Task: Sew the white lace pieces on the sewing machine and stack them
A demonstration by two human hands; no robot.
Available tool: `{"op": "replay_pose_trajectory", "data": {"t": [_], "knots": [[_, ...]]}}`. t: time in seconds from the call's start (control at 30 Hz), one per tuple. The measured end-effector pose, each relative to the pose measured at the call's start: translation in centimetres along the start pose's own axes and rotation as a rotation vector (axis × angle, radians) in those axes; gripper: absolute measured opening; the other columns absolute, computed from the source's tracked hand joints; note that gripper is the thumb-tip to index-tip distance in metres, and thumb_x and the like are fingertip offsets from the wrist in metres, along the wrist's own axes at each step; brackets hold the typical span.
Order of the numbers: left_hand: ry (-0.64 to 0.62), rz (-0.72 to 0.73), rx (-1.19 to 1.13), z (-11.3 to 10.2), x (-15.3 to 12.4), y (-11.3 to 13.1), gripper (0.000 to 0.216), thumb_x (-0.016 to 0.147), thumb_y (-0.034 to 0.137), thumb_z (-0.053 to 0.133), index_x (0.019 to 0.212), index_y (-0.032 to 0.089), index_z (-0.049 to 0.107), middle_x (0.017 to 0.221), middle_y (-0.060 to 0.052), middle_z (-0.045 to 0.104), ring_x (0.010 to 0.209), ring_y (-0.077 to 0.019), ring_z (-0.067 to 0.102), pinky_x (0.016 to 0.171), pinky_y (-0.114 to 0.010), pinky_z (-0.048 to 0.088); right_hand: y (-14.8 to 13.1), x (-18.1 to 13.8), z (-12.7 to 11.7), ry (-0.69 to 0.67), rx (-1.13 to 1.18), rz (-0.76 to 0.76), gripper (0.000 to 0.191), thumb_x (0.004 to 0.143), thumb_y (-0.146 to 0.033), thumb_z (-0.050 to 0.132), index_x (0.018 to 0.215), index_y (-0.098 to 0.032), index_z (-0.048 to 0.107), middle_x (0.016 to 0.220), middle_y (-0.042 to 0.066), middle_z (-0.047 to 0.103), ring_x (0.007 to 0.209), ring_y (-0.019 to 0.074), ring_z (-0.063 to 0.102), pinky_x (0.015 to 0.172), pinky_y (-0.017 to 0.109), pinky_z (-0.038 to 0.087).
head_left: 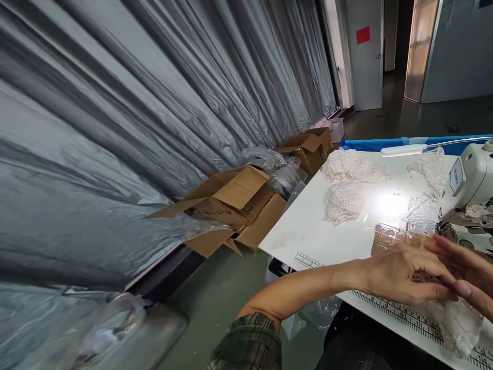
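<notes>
Lace piece (pixel 458 324), white & loose, is at the near edge of the table (pixel 298 231), lower R of view, hanging just under both hands & over part of the printed ruler (pixel 404 316). L hand (pixel 400 272) is bent w/ thumb & fingers closed on it; a strip w/ small holes shows btwn them. R hand (pixel 473 272), partly cut off by the frame edge, has fingers fairly straight, thumb tip right by the L fingertips; can't tell if it grips too. L forearm crosses the table corner, plaid sleeve (pixel 248 341) pushed up nr the elbow.

Just beyond the hands: brown patch (pixel 387 239) under shiny clear tape, on the tabletop. Sewing machine (pixel 468 180), white, stands at far R, its needle area nr the R fingers. Bright light spot on the table to its L, w/ 2 lace heaps (pixel 344 201) (pixel 352 167) left of that, plus more lace (pixel 429 167) farther back. White lamp bar (pixel 404 150) lies along the back edge.

On the floor L of the table: open cardboard box (pixel 239 195), clear plastic bags (pixel 285 174) & more boxes (pixel 304 151) behind, all by the grey curtain (pixel 173 92).
</notes>
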State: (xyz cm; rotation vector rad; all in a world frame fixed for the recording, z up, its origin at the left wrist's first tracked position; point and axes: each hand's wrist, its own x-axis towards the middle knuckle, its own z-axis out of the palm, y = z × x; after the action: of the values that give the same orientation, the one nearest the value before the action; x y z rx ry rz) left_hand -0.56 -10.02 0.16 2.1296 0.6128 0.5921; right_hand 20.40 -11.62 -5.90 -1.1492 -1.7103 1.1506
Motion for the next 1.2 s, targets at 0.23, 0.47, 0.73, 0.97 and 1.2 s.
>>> {"op": "replay_pose_trajectory", "data": {"t": [0.23,0.47,0.73,0.97,1.2], "knots": [[0.313,-0.283,-0.146,-2.0,-1.2,-2.5,0.025,0.086,0.018,0.065,0.111,0.016,0.065,0.112,-0.006,0.069,0.105,-0.0150,0.065,0.093,-0.030,0.052,-1.2,1.7,-0.7,-0.221,-0.090,0.036,0.057,0.081,-0.059,0.060,0.126,-0.024,0.062,0.127,0.012,0.062,0.121,0.0292,0.056,0.100,0.040,0.049],[0.310,-0.287,0.584,-3.7,-2.5,-6.5,0.029,0.092,0.026,0.058,0.119,0.017,0.058,0.107,-0.009,0.065,0.093,-0.0196,0.063,0.074,-0.033,0.054,0.4,3.9,-2.8,0.090,-0.682,0.086,0.039,0.084,-0.041,0.050,0.112,-0.020,0.067,0.073,0.008,0.068,0.061,0.0239,0.063,0.053,0.033,0.047],[-0.069,0.114,0.480,-4.0,2.9,-7.6,0.017,0.093,0.026,0.059,0.107,0.021,0.068,0.103,-0.004,0.066,0.092,-0.0126,0.062,0.079,-0.027,0.053,0.3,3.6,-3.1,0.112,-0.663,0.161,0.036,0.083,-0.034,0.045,0.104,-0.018,0.069,0.087,0.007,0.070,0.063,0.0190,0.061,0.057,0.029,0.045],[-0.157,0.102,0.421,-2.7,5.2,-9.6,0.007,0.088,0.024,0.066,0.087,0.019,0.072,0.097,-0.005,0.066,0.089,-0.0123,0.061,0.077,-0.026,0.053,1.3,3.1,-3.3,0.094,-0.730,-0.008,0.044,0.090,-0.043,0.037,0.089,-0.019,0.073,0.081,0.009,0.067,0.064,0.0179,0.059,0.056,0.029,0.042],[-0.146,0.122,0.541,-2.6,4.5,-7.7,0.019,0.098,0.026,0.049,0.094,0.016,0.065,0.082,-0.003,0.068,0.077,-0.0117,0.062,0.080,-0.030,0.049,0.1,2.9,-1.9,-0.027,-0.485,-0.140,0.043,0.088,-0.051,0.047,0.107,-0.020,0.070,0.107,0.012,0.066,0.097,0.0254,0.063,0.086,0.040,0.050]]}}
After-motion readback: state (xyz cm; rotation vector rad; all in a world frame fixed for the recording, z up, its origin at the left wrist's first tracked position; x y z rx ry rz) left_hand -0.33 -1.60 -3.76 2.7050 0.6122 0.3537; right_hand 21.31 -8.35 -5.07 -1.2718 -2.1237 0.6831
